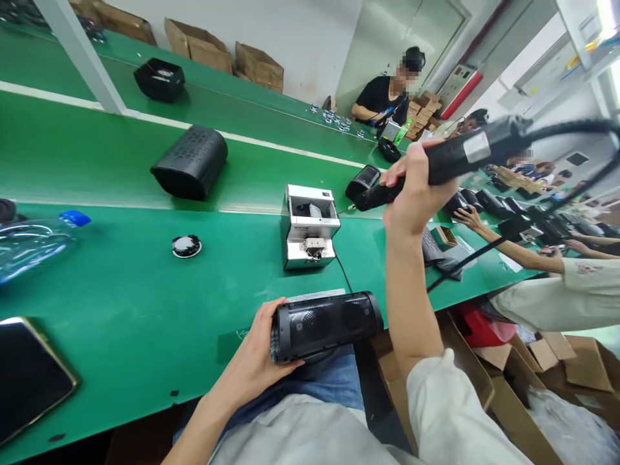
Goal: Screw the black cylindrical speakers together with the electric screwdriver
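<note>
My left hand (256, 355) grips one end of a black portable speaker body (329, 323), which lies on its side at the table's front edge, above my lap. My right hand (419, 194) is raised and wrapped round a black electric screwdriver (460, 158), its cable running off to the right. The screwdriver's tip points left and down, close to the right side of a small white screw feeder (310, 226). The tip appears apart from the feeder. A dark part shows in the feeder's upper tray.
A black speaker shell (191, 161) stands on the green conveyor. A round black-and-white part (186, 245), a plastic bottle (39, 242) and a phone (33, 381) lie at left. A co-worker's hand (467, 218) works at right. Cardboard boxes (513, 400) stand below.
</note>
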Action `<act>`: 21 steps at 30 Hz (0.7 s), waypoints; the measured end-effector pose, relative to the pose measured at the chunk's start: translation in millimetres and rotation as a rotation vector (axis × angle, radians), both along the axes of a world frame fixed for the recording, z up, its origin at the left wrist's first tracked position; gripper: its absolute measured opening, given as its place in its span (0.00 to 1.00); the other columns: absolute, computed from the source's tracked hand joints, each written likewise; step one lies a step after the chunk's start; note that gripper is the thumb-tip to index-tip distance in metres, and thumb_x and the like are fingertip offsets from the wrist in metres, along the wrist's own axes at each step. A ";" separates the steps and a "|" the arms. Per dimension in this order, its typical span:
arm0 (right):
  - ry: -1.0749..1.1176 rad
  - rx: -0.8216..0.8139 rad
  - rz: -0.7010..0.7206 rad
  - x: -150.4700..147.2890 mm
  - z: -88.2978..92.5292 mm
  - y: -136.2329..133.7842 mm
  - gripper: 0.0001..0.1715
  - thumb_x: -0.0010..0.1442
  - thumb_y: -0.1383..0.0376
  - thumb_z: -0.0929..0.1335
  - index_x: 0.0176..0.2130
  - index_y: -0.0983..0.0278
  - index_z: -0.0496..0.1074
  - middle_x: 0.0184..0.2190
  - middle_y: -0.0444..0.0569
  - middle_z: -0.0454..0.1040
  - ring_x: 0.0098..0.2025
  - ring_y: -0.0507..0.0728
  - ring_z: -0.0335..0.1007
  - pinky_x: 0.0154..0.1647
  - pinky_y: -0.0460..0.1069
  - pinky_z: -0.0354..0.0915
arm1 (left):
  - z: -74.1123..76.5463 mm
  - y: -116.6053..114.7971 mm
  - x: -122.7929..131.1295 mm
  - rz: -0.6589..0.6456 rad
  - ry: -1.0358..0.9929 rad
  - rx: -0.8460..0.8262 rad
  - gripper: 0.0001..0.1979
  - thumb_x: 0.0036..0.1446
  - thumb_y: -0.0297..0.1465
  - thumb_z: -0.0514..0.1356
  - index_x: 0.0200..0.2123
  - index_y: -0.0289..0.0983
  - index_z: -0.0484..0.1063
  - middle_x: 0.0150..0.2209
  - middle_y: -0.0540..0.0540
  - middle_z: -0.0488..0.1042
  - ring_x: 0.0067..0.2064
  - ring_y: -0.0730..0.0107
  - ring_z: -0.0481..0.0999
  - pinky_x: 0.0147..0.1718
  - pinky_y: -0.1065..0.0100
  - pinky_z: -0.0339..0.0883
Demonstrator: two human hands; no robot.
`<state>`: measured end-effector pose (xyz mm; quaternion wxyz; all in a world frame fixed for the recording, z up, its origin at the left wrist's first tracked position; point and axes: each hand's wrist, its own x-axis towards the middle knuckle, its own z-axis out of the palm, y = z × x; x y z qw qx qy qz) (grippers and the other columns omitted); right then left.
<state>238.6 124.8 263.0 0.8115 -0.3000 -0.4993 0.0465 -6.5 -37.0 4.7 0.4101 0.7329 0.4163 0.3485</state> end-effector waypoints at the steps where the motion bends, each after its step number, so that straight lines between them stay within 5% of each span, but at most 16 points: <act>1: -0.007 -0.008 0.028 2.3 -0.1 -2.0 0.08 0.64 0.65 0.72 0.38 0.52 0.70 0.19 0.34 0.63 0.18 0.53 0.62 0.22 0.51 0.64 | 0.5 -0.2 0.3 -0.001 -0.002 0.002 0.53 0.55 0.31 0.77 0.75 0.51 0.52 0.72 0.36 0.65 0.71 0.37 0.74 0.70 0.37 0.72; 5: 0.077 0.102 0.131 -3.0 7.6 -35.1 0.08 0.62 0.70 0.71 0.36 0.55 0.75 0.19 0.35 0.60 0.16 0.49 0.57 0.17 0.48 0.58 | 1.2 -0.3 0.9 -0.017 -0.012 -0.008 0.53 0.54 0.30 0.77 0.75 0.51 0.51 0.72 0.35 0.64 0.72 0.38 0.72 0.71 0.36 0.70; 10: -0.080 -0.108 0.341 -26.7 -8.4 -42.6 0.10 0.63 0.69 0.76 0.35 0.55 0.74 0.19 0.33 0.64 0.15 0.51 0.61 0.16 0.49 0.60 | 1.4 0.6 0.2 -0.023 -0.003 -0.040 0.52 0.56 0.31 0.76 0.75 0.51 0.50 0.72 0.36 0.63 0.72 0.40 0.72 0.71 0.36 0.70; 15: -0.149 -0.189 0.286 -40.9 -33.2 -20.9 0.11 0.65 0.65 0.74 0.33 0.55 0.71 0.19 0.34 0.64 0.16 0.51 0.62 0.18 0.50 0.63 | 2.6 -0.2 0.4 -0.014 0.003 -0.040 0.53 0.56 0.31 0.76 0.76 0.51 0.50 0.73 0.36 0.63 0.72 0.40 0.72 0.71 0.38 0.71; 21: -0.184 -0.193 0.211 -42.4 -28.3 -25.1 0.16 0.69 0.59 0.76 0.33 0.56 0.69 0.20 0.35 0.61 0.17 0.51 0.62 0.18 0.49 0.65 | 2.6 -0.5 0.1 -0.012 -0.008 -0.024 0.53 0.55 0.32 0.77 0.76 0.50 0.51 0.72 0.36 0.64 0.71 0.40 0.73 0.70 0.39 0.71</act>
